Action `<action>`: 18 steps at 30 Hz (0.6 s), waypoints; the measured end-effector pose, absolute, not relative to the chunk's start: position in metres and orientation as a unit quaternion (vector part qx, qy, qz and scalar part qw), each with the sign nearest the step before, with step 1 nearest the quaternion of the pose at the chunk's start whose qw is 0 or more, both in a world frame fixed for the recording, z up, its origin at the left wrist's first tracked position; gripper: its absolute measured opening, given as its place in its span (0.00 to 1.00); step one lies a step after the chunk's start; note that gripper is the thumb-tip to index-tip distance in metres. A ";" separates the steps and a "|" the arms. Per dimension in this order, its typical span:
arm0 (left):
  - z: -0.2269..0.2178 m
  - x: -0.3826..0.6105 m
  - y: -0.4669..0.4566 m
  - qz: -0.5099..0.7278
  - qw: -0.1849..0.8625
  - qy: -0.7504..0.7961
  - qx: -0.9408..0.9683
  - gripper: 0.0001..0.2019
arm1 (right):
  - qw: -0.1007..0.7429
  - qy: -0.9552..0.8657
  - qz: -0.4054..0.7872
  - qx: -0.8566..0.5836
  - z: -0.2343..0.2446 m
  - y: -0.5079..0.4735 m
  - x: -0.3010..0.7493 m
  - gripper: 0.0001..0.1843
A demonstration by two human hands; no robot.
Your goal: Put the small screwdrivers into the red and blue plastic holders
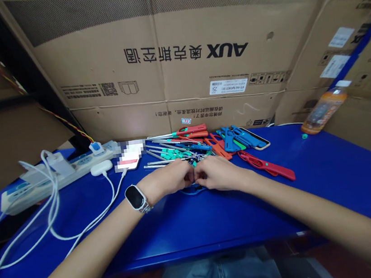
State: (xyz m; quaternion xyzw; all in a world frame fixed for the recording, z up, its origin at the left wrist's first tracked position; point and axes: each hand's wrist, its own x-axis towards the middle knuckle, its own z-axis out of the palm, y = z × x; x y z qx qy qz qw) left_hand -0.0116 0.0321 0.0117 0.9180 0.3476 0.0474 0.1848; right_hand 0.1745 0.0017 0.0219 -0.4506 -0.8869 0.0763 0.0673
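My left hand (172, 177) and my right hand (218, 173) meet at the middle of the blue table (330, 174), fingers curled and pinched together over a small blue piece (194, 190) that peeks out below them. What exactly they grip is hidden by the fingers. A smartwatch (135, 197) is on my left wrist. Just behind my hands lies a pile of scissors (203, 146) with red, blue and green handles and bare metal blades. One red scissor handle (267, 165) lies apart, right of my right hand.
A white power strip (56, 174) with plugs and white cables (54, 211) runs along the left. A phone (129, 156) lies beside it. An orange drink bottle (323, 109) lies at the right rear. Large cardboard boxes (173, 49) wall off the back.
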 end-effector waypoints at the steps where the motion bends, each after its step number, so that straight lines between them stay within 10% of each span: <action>1: 0.012 -0.012 0.032 0.045 0.188 0.348 0.917 0.09 | 0.059 -0.885 0.079 -0.456 0.023 0.004 0.173 0.08; 18: 0.018 -0.026 0.029 0.052 0.201 0.336 0.919 0.12 | 0.171 -0.853 0.104 -0.482 -0.002 -0.008 0.175 0.05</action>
